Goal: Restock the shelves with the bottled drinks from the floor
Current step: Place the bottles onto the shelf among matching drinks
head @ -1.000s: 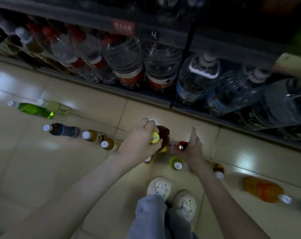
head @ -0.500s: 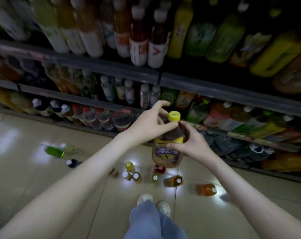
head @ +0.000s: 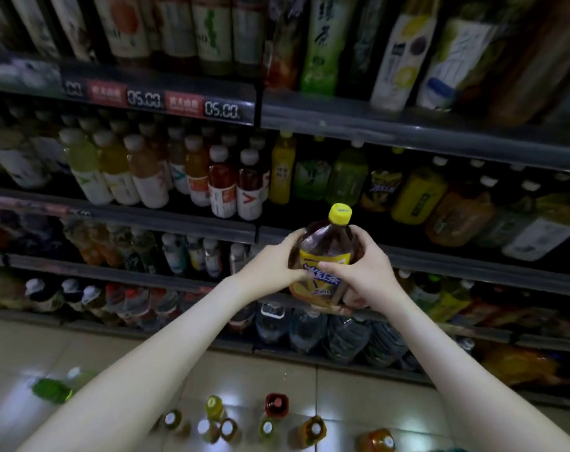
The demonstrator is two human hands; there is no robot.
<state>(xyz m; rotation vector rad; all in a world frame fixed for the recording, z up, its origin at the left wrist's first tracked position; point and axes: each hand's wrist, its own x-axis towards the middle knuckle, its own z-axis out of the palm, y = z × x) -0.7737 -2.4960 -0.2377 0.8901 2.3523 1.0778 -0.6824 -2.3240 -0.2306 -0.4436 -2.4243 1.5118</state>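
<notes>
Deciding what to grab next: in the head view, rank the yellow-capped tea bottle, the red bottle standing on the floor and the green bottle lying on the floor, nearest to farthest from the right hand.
1. yellow-capped tea bottle: held in the right hand.
2. red bottle: upright on the floor, lower left of it.
3. green bottle: lying at the far left.

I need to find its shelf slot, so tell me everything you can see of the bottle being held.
The bottle is clear plastic holding dark amber drink, with a yellow cap and a yellow label with blue lettering. It is held nearly upright in front of the shelves, the left hand gripping one side, the right hand the other, thumb across the label.
</notes>
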